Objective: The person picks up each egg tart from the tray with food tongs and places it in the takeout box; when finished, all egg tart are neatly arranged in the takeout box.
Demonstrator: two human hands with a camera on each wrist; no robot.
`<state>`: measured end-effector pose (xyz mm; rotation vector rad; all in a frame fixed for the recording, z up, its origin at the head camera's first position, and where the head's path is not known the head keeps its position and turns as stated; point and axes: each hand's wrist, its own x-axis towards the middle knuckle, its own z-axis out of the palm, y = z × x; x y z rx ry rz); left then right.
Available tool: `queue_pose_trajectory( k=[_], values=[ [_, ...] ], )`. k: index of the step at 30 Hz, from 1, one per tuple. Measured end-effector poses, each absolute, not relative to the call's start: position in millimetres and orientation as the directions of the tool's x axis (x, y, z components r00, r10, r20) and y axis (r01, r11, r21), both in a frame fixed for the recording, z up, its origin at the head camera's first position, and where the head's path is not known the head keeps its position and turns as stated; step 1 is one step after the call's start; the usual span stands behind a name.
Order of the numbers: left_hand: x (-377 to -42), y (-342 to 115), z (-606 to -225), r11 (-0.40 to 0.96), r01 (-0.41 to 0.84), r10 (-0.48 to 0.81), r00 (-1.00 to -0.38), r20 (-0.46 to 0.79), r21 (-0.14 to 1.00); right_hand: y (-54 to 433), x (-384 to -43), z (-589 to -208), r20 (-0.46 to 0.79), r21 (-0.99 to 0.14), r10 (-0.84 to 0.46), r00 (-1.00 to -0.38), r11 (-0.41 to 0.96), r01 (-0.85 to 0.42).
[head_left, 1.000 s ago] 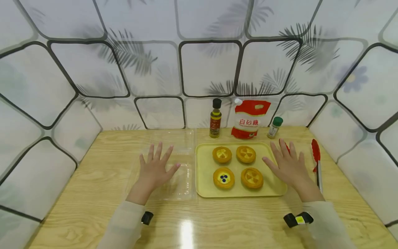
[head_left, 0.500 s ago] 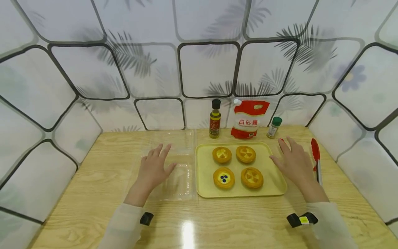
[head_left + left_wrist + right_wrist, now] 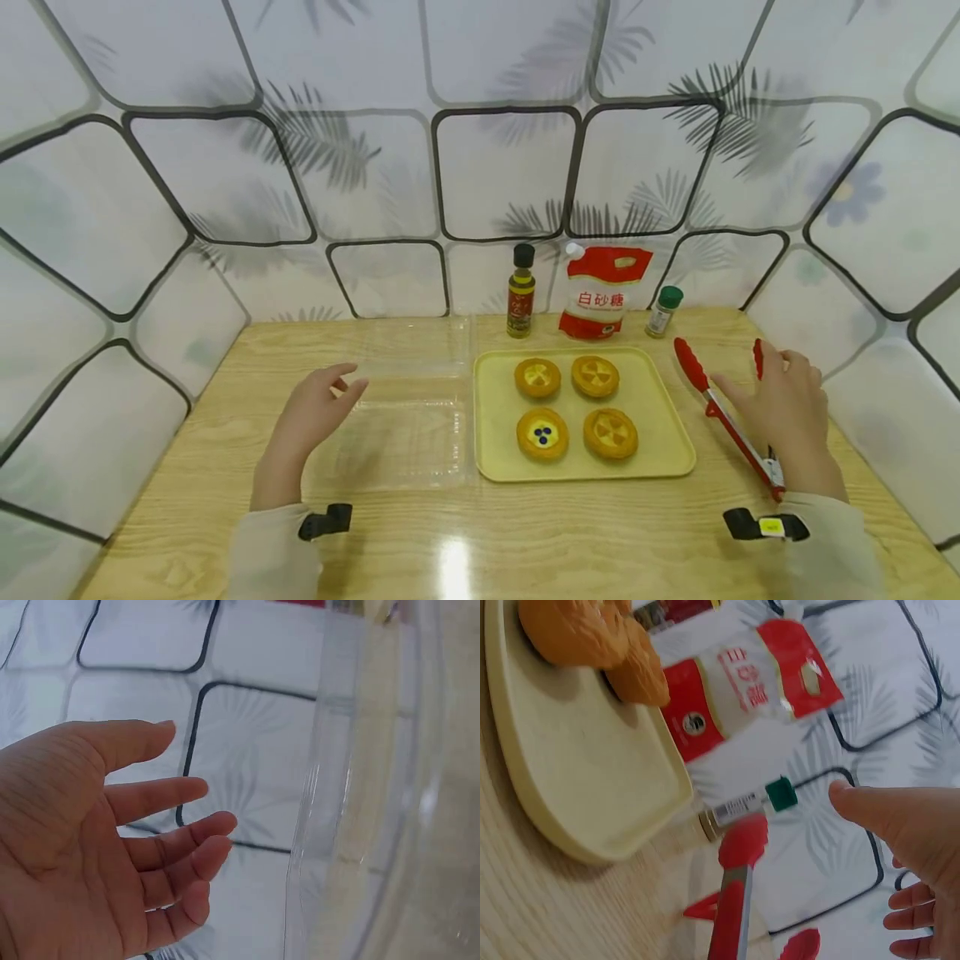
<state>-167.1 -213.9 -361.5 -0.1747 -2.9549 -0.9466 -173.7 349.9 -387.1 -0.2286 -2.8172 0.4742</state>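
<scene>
My left hand (image 3: 315,408) hovers at the left side of a clear plastic box (image 3: 405,433), its fingers loosely bent around nothing. In the left wrist view the palm shows bare beside the box's clear wall (image 3: 330,825). Over the right part of the red-and-silver tongs (image 3: 738,433) is my right hand (image 3: 791,404), fingers relaxed, hiding much of one arm of them. The right wrist view has the thumb apart from the tongs (image 3: 731,915). Between the hands lies a yellow tray (image 3: 667,442) bearing several tarts, one a blueberry-topped tart (image 3: 542,433).
Behind the tray stand a dark-capped bottle (image 3: 521,292), a red-and-white sugar bag (image 3: 603,292) and a small green-capped jar (image 3: 663,312). A patterned backdrop (image 3: 390,183) closes off the back and both sides of the wooden table (image 3: 405,542).
My left hand has drawn left and turned, off from over the clear box. My right hand has moved right, uncovering the tongs' left arm. Both hands' spread fingers have relaxed.
</scene>
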Motion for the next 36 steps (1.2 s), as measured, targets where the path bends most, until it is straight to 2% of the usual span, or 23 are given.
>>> queue_pose_trajectory(
  k=[10,14,18,24,36],
  values=[
    [-165,-244,-379,0.778,0.054,0.031,-0.998,0.048,0.626,381,-173,-402,0.008,-0.393,0.205,-0.979,0.901,0.186],
    [-163,-247,-386,0.761,-0.025,0.013,-0.998,-0.054,0.649,383,-173,-407,-0.104,-0.409,0.219,-0.97,0.88,0.243],
    [-162,-251,-389,0.753,-0.068,0.043,-0.988,-0.151,0.655,384,-174,-413,-0.164,-0.413,0.223,-0.961,0.869,0.272],
    [-163,-259,-394,0.721,-0.041,0.116,-0.977,-0.179,0.691,388,-175,-424,-0.098,-0.442,0.198,-0.975,0.87,0.221],
    [-164,-272,-408,0.615,0.072,0.18,-0.982,-0.051,0.786,390,-172,-438,-0.051,-0.477,0.166,-0.985,0.862,0.17]
  ],
)
